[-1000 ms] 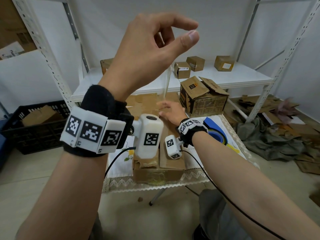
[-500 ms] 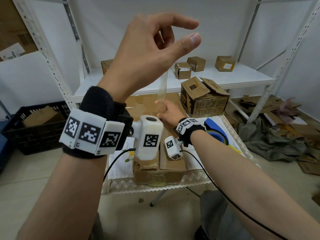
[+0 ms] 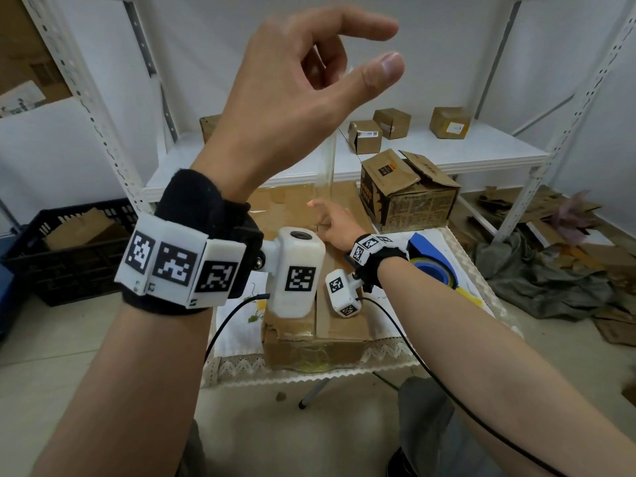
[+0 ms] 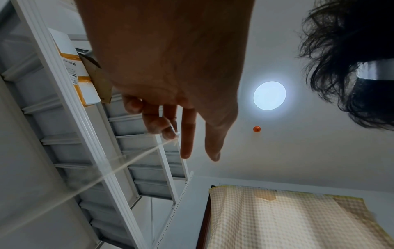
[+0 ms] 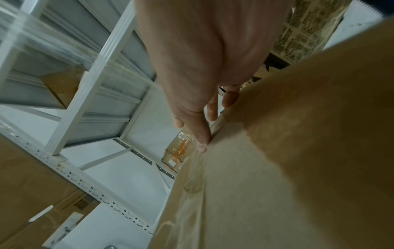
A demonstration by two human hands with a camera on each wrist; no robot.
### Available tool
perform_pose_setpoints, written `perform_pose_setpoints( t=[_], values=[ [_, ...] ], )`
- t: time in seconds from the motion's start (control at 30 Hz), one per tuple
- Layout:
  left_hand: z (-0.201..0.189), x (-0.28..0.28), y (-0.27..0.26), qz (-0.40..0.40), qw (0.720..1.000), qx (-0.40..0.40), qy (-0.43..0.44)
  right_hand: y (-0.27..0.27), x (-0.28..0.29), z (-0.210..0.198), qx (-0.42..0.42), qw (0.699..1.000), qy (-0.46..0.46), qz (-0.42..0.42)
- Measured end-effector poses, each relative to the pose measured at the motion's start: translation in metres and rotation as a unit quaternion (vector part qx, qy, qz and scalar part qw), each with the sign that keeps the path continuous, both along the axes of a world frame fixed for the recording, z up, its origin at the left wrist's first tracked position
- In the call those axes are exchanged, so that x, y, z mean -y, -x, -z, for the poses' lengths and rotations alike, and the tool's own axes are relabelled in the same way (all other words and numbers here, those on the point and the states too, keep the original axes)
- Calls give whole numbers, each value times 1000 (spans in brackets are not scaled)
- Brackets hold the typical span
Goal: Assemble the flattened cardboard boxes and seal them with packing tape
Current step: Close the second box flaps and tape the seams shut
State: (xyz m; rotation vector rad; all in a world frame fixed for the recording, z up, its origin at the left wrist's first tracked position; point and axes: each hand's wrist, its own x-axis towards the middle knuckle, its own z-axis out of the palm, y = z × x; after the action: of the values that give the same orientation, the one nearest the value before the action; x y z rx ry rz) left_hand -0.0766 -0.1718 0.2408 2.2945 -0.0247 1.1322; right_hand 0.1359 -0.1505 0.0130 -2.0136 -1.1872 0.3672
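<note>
Clear tape strip pinched by raised left hand; right hand flat, pressing brown cardboard box.

Light's pretty soft and even from my head cam, no hard shadows, though the shelf posts bow at the edges from the wide lens. My left wrist cam stares straight at the round ceiling light, which blows out with a halo and leaves my left hand dark and backlit. The right wrist cam is mushy: the cardboard box up close is out of focus, and the clear tape top left is streaky.
</note>
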Motion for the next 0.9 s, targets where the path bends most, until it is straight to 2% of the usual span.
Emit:
perform_pose_setpoints(
  t=[0.13, 0.33, 0.57, 0.67, 0.9],
  values=[
    [1, 2, -1, 6, 1000, -7, -3, 2, 2, -2, -26, 1000, -14, -3],
    [6, -1, 1, 0, 1000, -11, 15, 3, 4, -3, -2, 1000, -7, 5],
    [6, -2, 6, -15, 999, -22, 20, 5, 10, -27, -5, 994, 107, -29],
    [8, 0, 7, -16, 999, -31, 26, 6, 18, -29, -1, 991, 128, -35],
    [8, 7, 13, -23, 997, -77, 8, 10, 23, -25, -45, 996, 80, -9]
  ],
)
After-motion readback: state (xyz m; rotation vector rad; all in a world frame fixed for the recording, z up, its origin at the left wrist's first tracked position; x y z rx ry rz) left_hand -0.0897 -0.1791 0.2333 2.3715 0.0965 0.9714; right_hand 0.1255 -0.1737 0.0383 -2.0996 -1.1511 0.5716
